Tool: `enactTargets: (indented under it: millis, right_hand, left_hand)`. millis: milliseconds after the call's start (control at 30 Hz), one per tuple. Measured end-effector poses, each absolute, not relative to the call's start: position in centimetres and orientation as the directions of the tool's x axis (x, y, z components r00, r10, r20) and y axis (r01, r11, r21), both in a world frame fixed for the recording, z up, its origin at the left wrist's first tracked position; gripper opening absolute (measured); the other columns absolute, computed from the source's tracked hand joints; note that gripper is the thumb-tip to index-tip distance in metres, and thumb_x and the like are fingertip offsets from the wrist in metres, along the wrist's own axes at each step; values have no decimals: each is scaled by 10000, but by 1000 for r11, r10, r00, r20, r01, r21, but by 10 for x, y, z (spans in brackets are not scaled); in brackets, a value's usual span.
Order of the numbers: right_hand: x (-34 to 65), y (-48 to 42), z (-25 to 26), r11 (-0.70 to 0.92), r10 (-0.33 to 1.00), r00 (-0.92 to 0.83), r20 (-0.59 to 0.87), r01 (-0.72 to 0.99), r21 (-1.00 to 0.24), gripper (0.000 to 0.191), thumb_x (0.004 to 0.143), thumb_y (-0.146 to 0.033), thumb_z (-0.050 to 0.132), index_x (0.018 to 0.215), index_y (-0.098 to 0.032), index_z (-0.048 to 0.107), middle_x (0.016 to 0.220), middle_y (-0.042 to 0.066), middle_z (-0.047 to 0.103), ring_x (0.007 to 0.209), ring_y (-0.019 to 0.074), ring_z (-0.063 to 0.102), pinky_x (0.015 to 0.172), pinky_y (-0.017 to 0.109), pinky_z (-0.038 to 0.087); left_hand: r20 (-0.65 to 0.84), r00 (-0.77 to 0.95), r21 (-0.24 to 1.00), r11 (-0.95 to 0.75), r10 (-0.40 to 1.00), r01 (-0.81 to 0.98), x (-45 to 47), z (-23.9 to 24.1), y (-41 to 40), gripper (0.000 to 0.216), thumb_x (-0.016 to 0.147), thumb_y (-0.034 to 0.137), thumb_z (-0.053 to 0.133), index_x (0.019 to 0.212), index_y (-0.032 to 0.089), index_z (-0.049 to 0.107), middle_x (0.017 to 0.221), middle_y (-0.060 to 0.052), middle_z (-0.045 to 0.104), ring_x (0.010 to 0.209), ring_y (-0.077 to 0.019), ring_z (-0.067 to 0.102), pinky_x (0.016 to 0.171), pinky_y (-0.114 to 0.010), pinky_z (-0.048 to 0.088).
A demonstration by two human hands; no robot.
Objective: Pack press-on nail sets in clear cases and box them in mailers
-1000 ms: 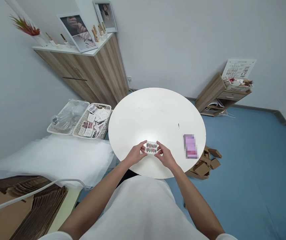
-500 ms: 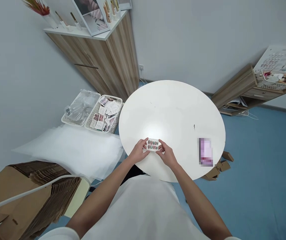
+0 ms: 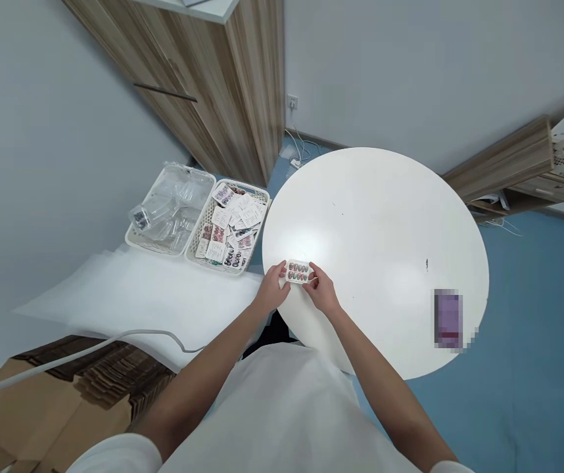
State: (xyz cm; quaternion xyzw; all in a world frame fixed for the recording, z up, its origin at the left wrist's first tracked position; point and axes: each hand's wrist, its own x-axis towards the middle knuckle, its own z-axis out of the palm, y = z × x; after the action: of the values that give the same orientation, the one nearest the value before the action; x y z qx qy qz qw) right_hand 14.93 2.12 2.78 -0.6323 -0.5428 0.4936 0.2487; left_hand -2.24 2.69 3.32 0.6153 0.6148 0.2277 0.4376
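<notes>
A small white card of press-on nails point(image 3: 298, 270) is held between my two hands near the left edge of the round white table point(image 3: 375, 197). Two rows of pink and green nails face up on it. My left hand point(image 3: 271, 287) pinches the card's left end with thumb and fingers. At the right end, my right hand point(image 3: 321, 289) grips it the same way. Left of the table, a white basket point(image 3: 194, 248) holds several similar nail cards point(image 3: 235, 217).
Beside that basket stands another basket point(image 3: 134, 243) of clear plastic packaging. White foam sheets point(image 3: 148, 295) lie below them, with flattened cardboard point(image 3: 50, 407) lower left. A blurred purple item point(image 3: 448, 320) rests on the table's right side. A wooden cabinet point(image 3: 203, 85) stands behind.
My view has turned left and down, so the table and baskets appear farther right. Both hands still hold the nail card, which now sits nearer the table's left edge.
</notes>
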Motion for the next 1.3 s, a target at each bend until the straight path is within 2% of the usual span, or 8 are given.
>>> enactTargets:
  millis: [133, 333, 467, 600, 700, 833, 1133, 1300]
  right_hand:
    - [123, 39, 16, -324, 917, -57, -394, 466, -823, 610, 711, -213, 523, 1292, -237, 339, 900, 26, 497, 585, 98, 464, 665, 314, 473]
    - [103, 48, 4, -375, 893, -9, -450, 537, -755, 635, 720, -249, 524, 1316, -226, 306, 927, 45, 498, 638, 126, 482, 705, 342, 465]
    - [98, 45, 4, -370, 897, 17, -441, 572, -732, 638, 730, -242, 505, 1328, -203, 286, 928, 58, 492, 664, 141, 487, 719, 359, 461]
    - [97, 33, 5, -426, 896, 102, -432, 474, -771, 628, 729, -244, 506, 1318, -194, 293, 1041, 85, 476, 721, 137, 512, 775, 359, 466]
    - [94, 22, 6, -502, 865, 174, -471, 319, -804, 591, 730, -275, 516, 1287, -216, 327, 1148, 97, 463, 867, 157, 533, 800, 347, 473]
    - [87, 16, 10, -518, 853, 164, -496, 154, -841, 549, 732, -280, 520, 1254, -226, 361, 1237, 90, 453, 1066, 182, 487, 899, 357, 433]
    - [79, 31, 12, -500, 861, 151, -485, 81, -862, 556, 717, -264, 523, 1249, -241, 359, 1296, 68, 415, 1148, 181, 439, 969, 373, 380]
    - [80, 31, 10, -489, 869, 142, -474, 110, -865, 559, 729, -267, 514, 1260, -239, 342, 1296, 74, 412, 1143, 181, 442, 965, 383, 385]
  left_hand:
    - [-293, 95, 791, 185, 951, 583, -41, 24, 43, 549, 727, 162, 470, 1265, 179, 358, 1064, -82, 514, 928, -190, 510, 825, -360, 430]
    - [-361, 117, 765, 222, 925, 604, -50, 10, 51, 559, 730, 166, 461, 1275, 144, 337, 1138, -112, 489, 968, -212, 505, 847, -376, 426]
    - [-349, 137, 769, 200, 927, 608, -50, 8, 49, 554, 736, 162, 454, 1277, 142, 335, 1165, -123, 474, 1030, -227, 492, 876, -388, 414]
    - [-358, 120, 791, 233, 926, 567, -52, 9, 45, 563, 734, 177, 476, 1278, 147, 336, 1208, -129, 455, 1059, -230, 490, 892, -391, 410]
    - [-399, 95, 813, 303, 912, 497, -54, 9, 40, 574, 731, 168, 476, 1286, 170, 330, 1245, -114, 447, 1078, -219, 488, 909, -384, 405]
    - [-447, 97, 828, 371, 889, 421, -53, 6, 39, 598, 716, 109, 435, 1299, 169, 320, 1288, -98, 433, 1135, -208, 456, 966, -379, 364]
    - [-438, 100, 830, 359, 893, 426, -49, 9, 54, 634, 696, 92, 429, 1317, 165, 319, 1309, -96, 418, 1195, -236, 400, 1006, -407, 321]
    - [-418, 129, 822, 314, 899, 475, -49, 11, 55, 639, 691, 90, 434, 1316, 155, 321, 1315, -105, 410, 1209, -249, 379, 1004, -419, 316]
